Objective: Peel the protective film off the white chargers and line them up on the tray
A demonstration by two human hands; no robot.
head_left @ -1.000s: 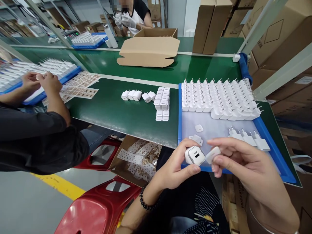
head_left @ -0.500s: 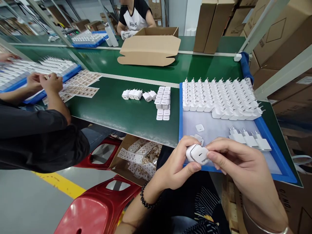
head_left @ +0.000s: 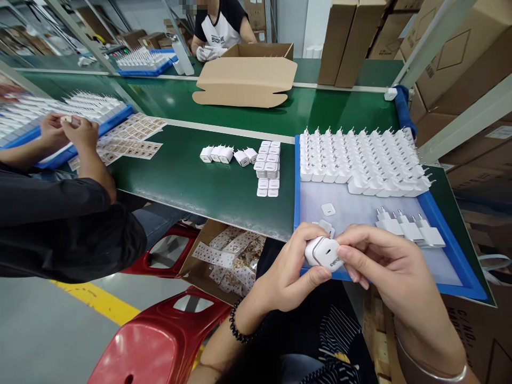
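Observation:
Over the near edge of the blue-rimmed tray (head_left: 296, 186), my left hand (head_left: 288, 274) grips a white plug charger (head_left: 316, 252) from the side. Its end face, with a slot and small print, is turned up toward me. The thumb and forefinger of my right hand (head_left: 384, 266) pinch the right edge of that face; its other fingers are curled. Behind my hands, a loose white square plate (head_left: 328, 209) lies on the tray floor. Another white plate (head_left: 327, 228) is partly hidden by my left fingers. Three chargers (head_left: 410, 230) lie in the tray beyond my right hand.
Rows of upright chargers (head_left: 360, 160) fill the tray's back. To its left are stacked white plates (head_left: 267, 169) and several chargers (head_left: 224, 154). A co-worker's hands (head_left: 74, 130) work at far left; another person sits behind an open carton (head_left: 244, 80). A red stool (head_left: 140, 341) stands lower left.
My right fingertips have shifted slightly left along the charger's face, uncovering more of its print. My left hand keeps its hold. The left co-worker's hands have moved slightly left.

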